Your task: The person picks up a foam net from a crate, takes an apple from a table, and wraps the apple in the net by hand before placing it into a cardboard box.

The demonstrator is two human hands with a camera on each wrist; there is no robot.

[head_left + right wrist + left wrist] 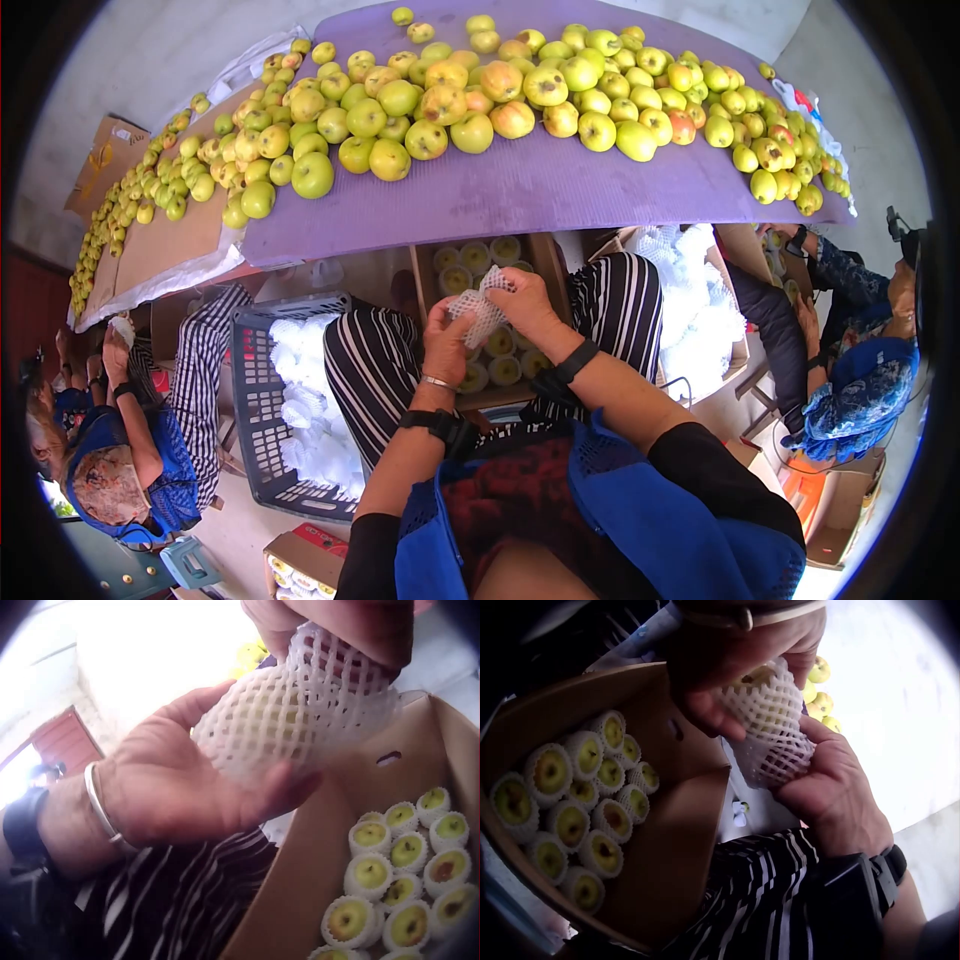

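Observation:
My left hand (pixel 447 345) holds an apple (pixel 281 720) that sits inside a white foam net sleeve (pixel 482 318), in front of my lap. In the right wrist view the fingers and thumb of that hand curl round the covered apple, and the mesh stretches over it. At the sleeve's other end, my right hand (pixel 525 303) grips the loose mesh, with fingers partly inside it. Just below both hands stands a cardboard box (pixel 682 847) with rows of sleeved apples (pixel 577 825) in it, their tops showing.
Many loose apples (pixel 450 100) cover the purple-topped table (pixel 420 200) ahead. A dark plastic crate (pixel 262 420) of white foam nets (pixel 310 400) stands at my left, and a box of more nets (pixel 690 310) at my right. People sit on both sides.

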